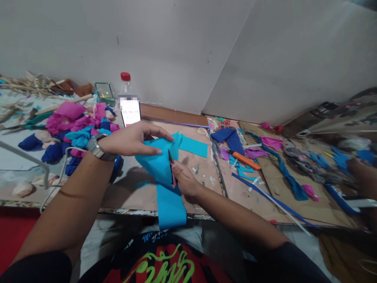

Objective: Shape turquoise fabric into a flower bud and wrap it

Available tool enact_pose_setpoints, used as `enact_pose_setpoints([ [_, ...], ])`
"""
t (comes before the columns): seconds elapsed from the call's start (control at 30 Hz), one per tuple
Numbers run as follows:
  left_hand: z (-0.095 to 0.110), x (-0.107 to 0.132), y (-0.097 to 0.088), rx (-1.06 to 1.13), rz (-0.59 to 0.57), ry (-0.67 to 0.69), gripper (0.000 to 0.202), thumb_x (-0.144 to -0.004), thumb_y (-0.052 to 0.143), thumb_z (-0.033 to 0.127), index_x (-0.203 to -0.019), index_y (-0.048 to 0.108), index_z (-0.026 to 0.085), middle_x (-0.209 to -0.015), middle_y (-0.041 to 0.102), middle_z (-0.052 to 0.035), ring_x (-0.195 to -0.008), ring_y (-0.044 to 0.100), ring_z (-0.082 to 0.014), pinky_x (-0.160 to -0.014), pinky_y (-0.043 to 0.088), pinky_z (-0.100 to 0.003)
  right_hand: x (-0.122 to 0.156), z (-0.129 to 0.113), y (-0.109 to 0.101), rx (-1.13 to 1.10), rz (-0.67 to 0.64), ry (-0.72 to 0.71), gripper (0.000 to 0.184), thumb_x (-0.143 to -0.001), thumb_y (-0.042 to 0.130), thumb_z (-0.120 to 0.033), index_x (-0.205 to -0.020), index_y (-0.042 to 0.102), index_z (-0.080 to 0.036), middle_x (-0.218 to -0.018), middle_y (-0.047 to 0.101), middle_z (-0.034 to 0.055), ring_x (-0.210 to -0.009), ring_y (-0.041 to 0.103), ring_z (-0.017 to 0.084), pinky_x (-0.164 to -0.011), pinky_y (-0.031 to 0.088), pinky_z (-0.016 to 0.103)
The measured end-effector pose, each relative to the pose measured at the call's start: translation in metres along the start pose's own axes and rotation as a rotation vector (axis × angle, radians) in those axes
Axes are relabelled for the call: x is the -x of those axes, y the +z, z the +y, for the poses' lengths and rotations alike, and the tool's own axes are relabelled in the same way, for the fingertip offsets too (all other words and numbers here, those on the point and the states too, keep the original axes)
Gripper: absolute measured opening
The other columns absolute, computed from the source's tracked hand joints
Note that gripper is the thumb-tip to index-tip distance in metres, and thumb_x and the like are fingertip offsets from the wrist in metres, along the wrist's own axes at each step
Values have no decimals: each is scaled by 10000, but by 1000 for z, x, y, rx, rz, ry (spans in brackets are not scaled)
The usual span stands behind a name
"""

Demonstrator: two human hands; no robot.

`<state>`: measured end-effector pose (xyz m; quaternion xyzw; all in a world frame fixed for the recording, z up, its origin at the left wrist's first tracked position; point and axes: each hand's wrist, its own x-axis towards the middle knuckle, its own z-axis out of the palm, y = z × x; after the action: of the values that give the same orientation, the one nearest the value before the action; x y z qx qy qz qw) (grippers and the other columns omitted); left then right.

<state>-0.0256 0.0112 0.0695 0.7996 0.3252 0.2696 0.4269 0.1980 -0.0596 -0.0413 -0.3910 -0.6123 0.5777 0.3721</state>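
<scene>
My left hand [138,139], with a metal watch on its wrist, grips the upper part of a sheet of light blue crepe paper [153,163] between thumb and fingers. In my right hand [187,181] is a pair of scissors [172,173] with dark blades and a pinkish handle. The blades point up and away from me, against the paper's right part. A long strip of the same paper [171,208] hangs down over the table's front edge. Just beyond my hands lies a flat light blue piece [194,145].
Bundles of pink and blue crepe paper [79,125] lie left, near green-handled pliers [35,121]. A phone showing a timer [131,112] leans before a red-capped bottle [125,80]. An orange cutter [246,160] and paper scraps lie right. Another person's hand [361,171] works far right.
</scene>
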Motion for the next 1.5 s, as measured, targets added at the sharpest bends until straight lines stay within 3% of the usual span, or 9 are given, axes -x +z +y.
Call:
enact_pose_setpoints([
  [0.3, 0, -1, 6, -91, -43, 64, 410, -750, 805, 256, -1158, 780, 291, -1149, 768, -53, -1013, 704, -228, -847, 536, -303, 0, 1, 0, 45, 22, -12, 642, -884, 411, -847, -749, 501, -226, -503, 508, -48, -487, 476, 119, -503, 363, 255],
  [0.5, 1, 0, 4, -196, -104, 67, 422, -838, 728, 313, -1256, 723, 253, -1256, 732, -69, -1096, 681, -222, -889, 522, -312, -2, 2, -1, 106, 23, -28, 646, -903, 376, -840, -737, 483, -225, -511, 495, -51, -499, 483, 117, -493, 366, 244],
  [0.77, 0, 0, 5, -188, -106, 78, 434, -845, 709, 346, -1272, 714, 268, -1297, 714, -66, -1156, 663, -236, -924, 516, -335, -2, 2, -2, 81, 28, -36, 617, -912, 409, -815, -737, 479, -227, -515, 467, -59, -488, 467, 112, -489, 379, 234],
  [1.0, 1, -3, 10, -168, -157, 89, 429, -852, 703, 324, -1277, 706, 269, -1299, 711, -62, -1138, 670, -220, -895, 518, -306, -5, 3, -2, -3, 35, -73, 587, -905, 459, -798, -842, 552, -222, -733, 541, -5, -685, 509, 150, -633, 465, 279],
  [1.23, 0, -3, 9, -172, -163, 97, 433, -857, 702, 325, -1287, 697, 275, -1314, 703, -58, -1143, 668, -215, -882, 519, -291, -5, 4, -2, 18, 51, -76, 573, -926, 451, -775, -787, 501, -221, -635, 434, -44, -575, 395, 119, -511, 335, 246],
  [1.5, 1, -3, 10, -190, -161, 85, 469, -850, 715, 344, -1310, 680, 260, -1325, 691, -63, -1157, 653, -226, -880, 513, -299, -5, 2, -1, 5, 64, -92, 578, -920, 462, -778, -752, 457, -225, -609, 418, -56, -544, 376, 110, -509, 312, 248],
])
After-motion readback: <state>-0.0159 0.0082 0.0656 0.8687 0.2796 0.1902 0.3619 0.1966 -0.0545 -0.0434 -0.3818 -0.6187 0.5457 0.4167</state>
